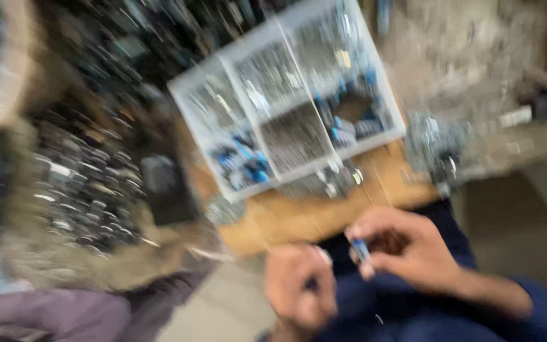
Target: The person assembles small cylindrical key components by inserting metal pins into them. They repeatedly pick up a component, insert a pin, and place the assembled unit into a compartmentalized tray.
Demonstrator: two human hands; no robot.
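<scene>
Right hand [406,253] pinches small blue-and-silver part [358,246] at fingertips, over lap, just below tabletop [299,218] edge. Left hand [300,286] curled, grip contents blurred, cannot tell. Divided tray [286,95] well apart. Best: steady both hands, keep pinch firm.

Divided tray [375,76] on table [299,218], behind hands [356,266]; heap of parts [77,183] left.

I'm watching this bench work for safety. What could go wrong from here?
The small blue part sits only in the right hand's fingers, above the lap, and might drop to the floor. The white divided tray lies near the wooden table's edge among loose metal parts, so a knock might spill it.
</scene>
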